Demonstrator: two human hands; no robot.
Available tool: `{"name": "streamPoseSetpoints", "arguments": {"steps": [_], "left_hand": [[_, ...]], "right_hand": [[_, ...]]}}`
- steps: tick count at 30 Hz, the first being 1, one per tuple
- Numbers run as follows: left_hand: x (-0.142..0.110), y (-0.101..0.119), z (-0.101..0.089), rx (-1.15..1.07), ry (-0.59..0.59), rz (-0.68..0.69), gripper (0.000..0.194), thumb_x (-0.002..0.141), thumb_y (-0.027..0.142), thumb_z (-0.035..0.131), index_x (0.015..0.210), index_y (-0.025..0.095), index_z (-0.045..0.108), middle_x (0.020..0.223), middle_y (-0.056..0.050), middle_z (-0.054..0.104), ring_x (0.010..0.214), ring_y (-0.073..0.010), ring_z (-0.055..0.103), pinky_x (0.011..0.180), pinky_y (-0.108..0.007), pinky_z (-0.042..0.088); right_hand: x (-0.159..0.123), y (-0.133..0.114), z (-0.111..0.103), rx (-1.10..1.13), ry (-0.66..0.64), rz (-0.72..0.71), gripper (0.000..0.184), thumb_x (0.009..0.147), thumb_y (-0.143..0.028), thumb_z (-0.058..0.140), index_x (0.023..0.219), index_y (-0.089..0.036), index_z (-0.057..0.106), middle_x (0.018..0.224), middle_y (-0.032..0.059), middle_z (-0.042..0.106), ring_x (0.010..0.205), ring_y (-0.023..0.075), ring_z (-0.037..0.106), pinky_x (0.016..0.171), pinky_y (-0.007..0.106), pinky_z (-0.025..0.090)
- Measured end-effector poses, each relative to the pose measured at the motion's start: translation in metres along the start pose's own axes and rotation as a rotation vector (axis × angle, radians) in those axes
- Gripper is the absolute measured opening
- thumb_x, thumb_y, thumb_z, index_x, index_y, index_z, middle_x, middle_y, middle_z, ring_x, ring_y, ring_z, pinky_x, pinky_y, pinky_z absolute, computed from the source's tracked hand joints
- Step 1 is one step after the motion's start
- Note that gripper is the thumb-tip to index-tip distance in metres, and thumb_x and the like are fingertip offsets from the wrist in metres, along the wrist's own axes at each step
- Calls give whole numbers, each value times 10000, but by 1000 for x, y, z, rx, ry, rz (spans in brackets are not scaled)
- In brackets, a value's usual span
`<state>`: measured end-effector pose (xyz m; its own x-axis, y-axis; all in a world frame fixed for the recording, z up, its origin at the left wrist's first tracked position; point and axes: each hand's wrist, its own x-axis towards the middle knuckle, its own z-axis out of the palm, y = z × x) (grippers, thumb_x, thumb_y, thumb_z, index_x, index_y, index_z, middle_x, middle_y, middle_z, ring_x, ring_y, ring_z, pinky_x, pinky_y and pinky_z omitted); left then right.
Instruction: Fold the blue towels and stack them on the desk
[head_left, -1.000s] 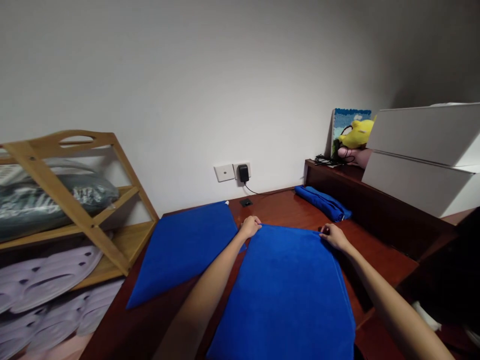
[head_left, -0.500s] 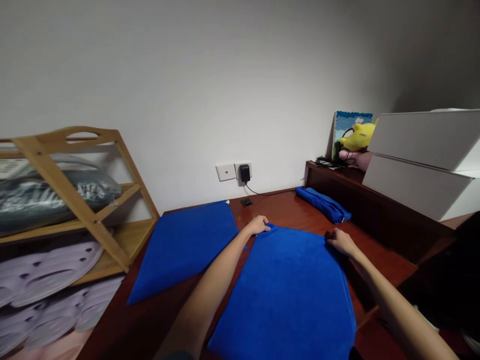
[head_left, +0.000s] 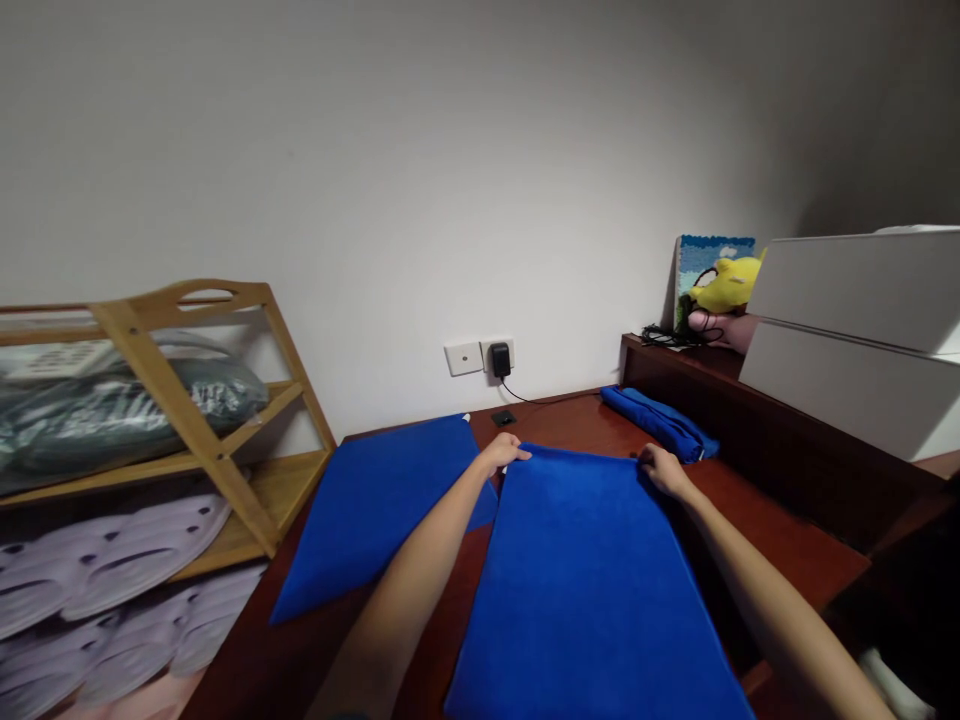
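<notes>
Left hand (head_left: 505,455) and right hand (head_left: 663,470) pinch the near blue cloth (head_left: 589,590) by its far corners, likely keeping that edge straight.

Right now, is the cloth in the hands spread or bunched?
Spread: the blue cloth shows a broad, smooth face, far corners at left hand and right hand. Layer count: cannot tell.

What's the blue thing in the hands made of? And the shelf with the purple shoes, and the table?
The held blue cloth looks like soft, matte fabric: it's dull with faint patchy shading. Which fibre, I can't tell. The shelf seems smooth wood, going by its honey-coloured bars. The table looks like varnished reddish wood, because it shines softly; maybe just a coating.
</notes>
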<state>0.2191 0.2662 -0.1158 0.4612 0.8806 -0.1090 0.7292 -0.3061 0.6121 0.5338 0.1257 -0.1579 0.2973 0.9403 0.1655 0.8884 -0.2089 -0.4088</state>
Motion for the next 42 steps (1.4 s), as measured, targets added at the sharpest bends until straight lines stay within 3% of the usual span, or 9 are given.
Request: {"name": "streamPoseSetpoints", "arguments": {"steps": [5, 10, 15, 18, 23, 27, 37, 39, 42], "left_hand": [[-25, 5, 26, 190, 229, 148, 509, 882, 236, 474, 1371, 181, 346, 1451, -144, 352, 1363, -270, 257, 1083, -412, 222], [-38, -2, 59, 410, 58, 344, 643, 928, 539, 265, 1458, 176, 228, 1539, -83, 153, 1415, -241, 88, 1136, -434, 63], [-50, 12, 52, 473, 48, 325, 675, 926, 557, 244, 1467, 154, 212, 1533, -97, 147, 1414, -250, 84, 1138, -463, 32], [-101, 25, 47, 459, 125, 490, 601, 958, 470, 234, 1471, 160, 197, 1533, -81, 161, 1416, -223, 82, 1150, -432, 40], [-217, 14, 51, 377, -127, 700, 626, 947, 485, 309, 1481, 296, 42, 1543, -6, 100, 1410, -221, 121, 1150, -433, 126], [-250, 1, 55, 378, -210, 671, 670, 916, 504, 396, 1475, 323, 77, 1540, -15, 103, 1407, -246, 132, 1144, -475, 117], [-275, 0, 39, 284, -342, 649, 657, 893, 520, 443, 1458, 374, 139, 1533, -2, 142, 1403, -255, 147, 1139, -481, 119], [-271, 0, 28, 243, -360, 646, 562, 907, 521, 409, 1431, 393, 251, 1521, 11, 215, 1384, -252, 227, 1123, -459, 185], [-226, 4, 9, 242, -144, 549, 397, 949, 452, 338, 1284, 334, 513, 1418, -13, 439, 1293, -241, 397, 1082, -425, 252]], "right_hand": [[-1, -41, 24, -62, 76, -83, 435, 923, -243, 345, 1325, -107, 439, 1365, 185, 452, 1274, 262, 393, 1033, 395, 271], [-18, -49, 45, -110, -86, -154, 673, 887, -630, 291, 1446, -255, 285, 1522, 53, 218, 1408, 232, 117, 1124, 439, 98], [-29, -47, 24, -164, -147, -134, 719, 889, -653, 222, 1462, -220, 243, 1531, 72, 163, 1412, 208, 87, 1137, 436, 67], [-74, -62, 5, -127, -110, -204, 715, 906, -619, 220, 1474, -185, 201, 1530, 86, 133, 1412, 208, 70, 1143, 431, 70], [-202, -84, -15, 5, -247, -575, 670, 901, -543, 379, 1473, -342, 94, 1530, -14, 79, 1405, 228, 102, 1148, 449, 118], [-250, -77, -20, -8, -312, -689, 729, 859, -535, 480, 1466, -355, 117, 1520, 1, 88, 1391, 281, 152, 1133, 514, 122], [-278, -25, -27, 84, -298, -584, 616, 851, -402, 536, 1419, -400, 297, 1480, -23, 276, 1357, 277, 275, 1124, 490, 218], [-261, -19, -42, 240, -292, -512, 443, 878, -410, 494, 1319, -387, 483, 1400, -1, 439, 1285, 264, 414, 1088, 458, 303], [-193, -21, -55, 378, -233, -302, 365, 911, -408, 409, 1151, -263, 643, 1244, 65, 597, 1129, 239, 559, 980, 374, 422]]}}
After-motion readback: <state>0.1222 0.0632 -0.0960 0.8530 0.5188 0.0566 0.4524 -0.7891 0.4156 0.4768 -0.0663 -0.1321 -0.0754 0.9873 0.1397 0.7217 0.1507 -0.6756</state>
